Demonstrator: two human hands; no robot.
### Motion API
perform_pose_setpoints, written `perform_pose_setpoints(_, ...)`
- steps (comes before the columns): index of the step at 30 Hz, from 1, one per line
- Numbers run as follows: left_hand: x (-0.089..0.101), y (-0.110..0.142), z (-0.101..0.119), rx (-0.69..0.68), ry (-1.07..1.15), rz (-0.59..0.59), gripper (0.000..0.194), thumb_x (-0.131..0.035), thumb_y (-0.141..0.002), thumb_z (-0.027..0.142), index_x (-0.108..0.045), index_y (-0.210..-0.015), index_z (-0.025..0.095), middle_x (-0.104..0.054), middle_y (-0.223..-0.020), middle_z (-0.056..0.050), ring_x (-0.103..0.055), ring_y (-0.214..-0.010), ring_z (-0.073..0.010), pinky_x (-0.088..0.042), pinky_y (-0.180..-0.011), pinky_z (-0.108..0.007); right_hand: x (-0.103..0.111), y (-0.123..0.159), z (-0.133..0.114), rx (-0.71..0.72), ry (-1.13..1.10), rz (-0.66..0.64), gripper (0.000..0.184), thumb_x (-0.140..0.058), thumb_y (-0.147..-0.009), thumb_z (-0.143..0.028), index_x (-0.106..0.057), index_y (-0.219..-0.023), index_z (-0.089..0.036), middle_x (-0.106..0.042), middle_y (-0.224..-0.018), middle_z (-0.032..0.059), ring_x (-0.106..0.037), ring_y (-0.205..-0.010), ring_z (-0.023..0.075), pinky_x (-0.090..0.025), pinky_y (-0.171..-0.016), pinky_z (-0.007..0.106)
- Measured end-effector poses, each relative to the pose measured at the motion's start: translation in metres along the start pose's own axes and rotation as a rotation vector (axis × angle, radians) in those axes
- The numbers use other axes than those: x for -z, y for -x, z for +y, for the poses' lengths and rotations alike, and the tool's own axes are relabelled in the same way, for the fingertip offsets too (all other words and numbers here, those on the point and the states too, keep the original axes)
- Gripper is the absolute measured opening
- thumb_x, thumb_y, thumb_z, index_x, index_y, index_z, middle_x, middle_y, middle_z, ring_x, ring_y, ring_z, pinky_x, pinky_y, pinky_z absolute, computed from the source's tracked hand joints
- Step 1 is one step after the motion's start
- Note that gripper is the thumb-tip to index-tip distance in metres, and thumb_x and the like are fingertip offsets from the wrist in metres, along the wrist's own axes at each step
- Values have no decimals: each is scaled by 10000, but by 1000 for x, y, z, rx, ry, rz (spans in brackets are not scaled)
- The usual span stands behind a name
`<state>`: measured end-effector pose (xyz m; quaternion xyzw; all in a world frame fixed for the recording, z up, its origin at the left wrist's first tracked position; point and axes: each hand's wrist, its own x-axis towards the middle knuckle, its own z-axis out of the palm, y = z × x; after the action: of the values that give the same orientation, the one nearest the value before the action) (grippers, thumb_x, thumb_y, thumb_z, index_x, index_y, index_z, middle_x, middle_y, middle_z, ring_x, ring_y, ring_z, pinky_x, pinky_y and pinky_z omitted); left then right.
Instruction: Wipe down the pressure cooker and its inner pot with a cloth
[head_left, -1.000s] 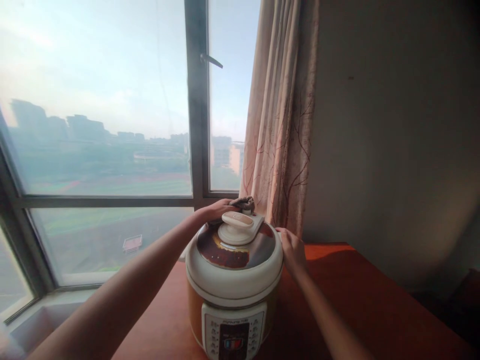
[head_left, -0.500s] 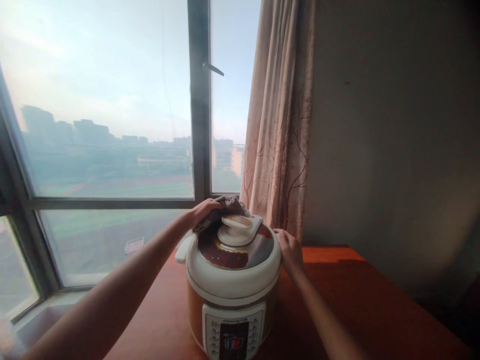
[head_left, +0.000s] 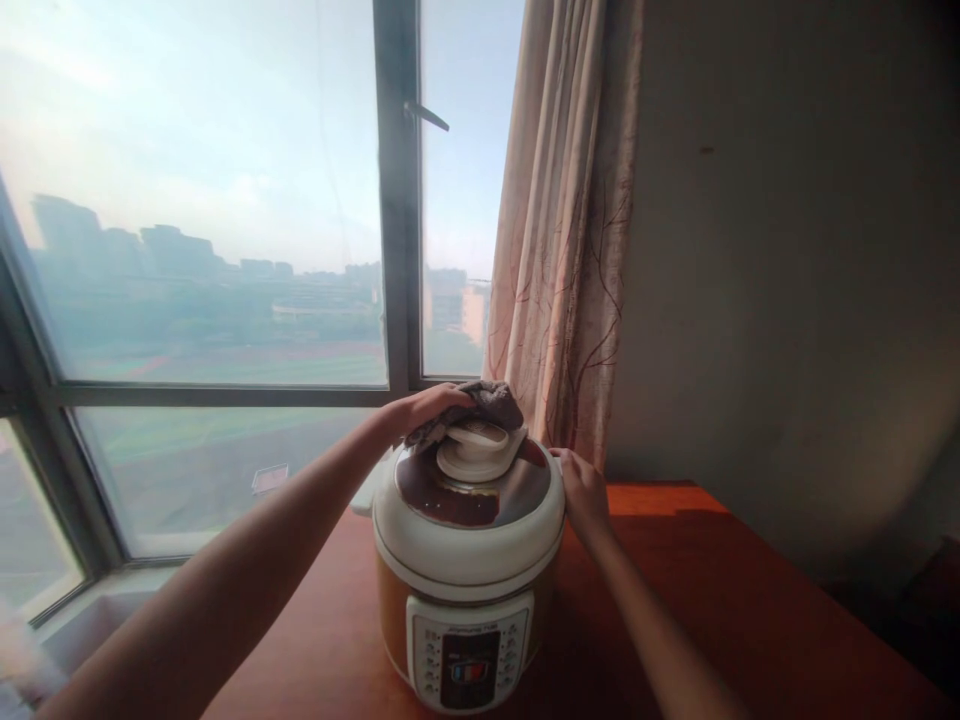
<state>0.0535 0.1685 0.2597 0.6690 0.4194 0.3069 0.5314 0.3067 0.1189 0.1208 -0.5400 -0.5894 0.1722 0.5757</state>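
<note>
Looks like a room in a home or similar living quarters, high above ground. Large framed window point(head_left: 202, 200) with a lever handle point(head_left: 427, 116); beyond it, hazy buildings point(head_left: 124, 245) and green open ground, seen from above. Long curtain point(head_left: 559, 230), pale with a branch pattern, beside the glass. Plain wall point(head_left: 750, 300), dim. Reddish-brown bench point(head_left: 675, 590) near the window, an electric cooker point(head_left: 469, 550) on it. Exact room type: cannot tell.
</note>
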Motion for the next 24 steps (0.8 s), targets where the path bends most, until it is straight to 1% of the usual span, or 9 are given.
perform_pose_setpoints(2,7,4,-8,-1,51,60,299,-720,-646,353,-724,-853,137,-752,-762,-82,-663,-654,-220,-524,-633,-315,0,0,0,-8,-8,2,582,-326,-909,-560,-755,-968,-171,-781,-978,134,-707,-948,289,-489,-794,339)
perform_pose_setpoints(4,16,10,-16,-13,48,123,304,-720,-639,361,-715,-851,142,-740,-732,-70,-655,-628,-211,-519,-602,-303,0,0,1,-15,-13,2,575,-333,-909,-553,-755,-977,-169,-780,-1000,135,-705,-963,289,-489,-805,342)
perform_pose_setpoints(6,24,19,-25,-33,22,176,315,-716,-638,379,-710,-850,145,-737,-734,-68,-658,-632,-211,-527,-605,-303,-1,0,1,-21,-15,3,572,-336,-909,-548,-754,-988,-167,-779,-1015,137,-704,-972,289,-489,-812,343)
perform_pose_setpoints(9,33,39,-43,-88,-12,252,377,-713,-661,410,-710,-939,156,-760,-841,-69,-694,-750,-241,-559,-683,-322,-1,0,1,-18,-24,1,562,-339,-909,-542,-755,-993,-174,-777,-1041,131,-698,-995,290,-485,-826,345)
perform_pose_setpoints(12,35,62,-62,-160,-94,329,425,-685,-724,442,-712,-1041,160,-770,-967,-68,-702,-906,-281,-568,-787,-349,-1,0,2,-12,-34,1,548,-347,-908,-536,-757,-985,-181,-774,-1058,125,-693,-1010,290,-480,-843,348)
perform_pose_setpoints(15,27,83,-71,-321,-313,355,448,-649,-801,458,-726,-1133,168,-739,-1158,-83,-658,-1093,-319,-529,-938,-379,-1,0,2,-11,-43,-1,539,-348,-910,-530,-755,-985,-185,-777,-1040,118,-694,-999,287,-479,-839,346)
perform_pose_setpoints(18,8,108,-66,-484,-618,319,385,-571,-909,419,-734,-1179,198,-656,-1337,-97,-594,-1225,-321,-457,-1063,-400,-1,1,1,-12,-48,-7,534,-342,-915,-527,-754,-989,-197,-779,-1027,107,-695,-991,283,-480,-826,341)
perform_pose_setpoints(21,-15,137,-60,-551,-863,312,362,-492,-978,331,-692,-1274,269,-576,-1448,-72,-524,-1325,-289,-377,-1150,-414,-1,1,1,-14,-49,-11,535,-342,-913,-529,-757,-981,-199,-780,-1022,108,-696,-989,286,-481,-816,341)
perform_pose_setpoints(24,-31,161,-66,-545,-983,349,467,-498,-971,273,-559,-1428,349,-506,-1524,-29,-418,-1426,-278,-310,-1204,-445,-1,1,1,-11,-50,-8,540,-341,-911,-526,-759,-979,-190,-778,-1030,117,-695,-991,288,-481,-815,342)
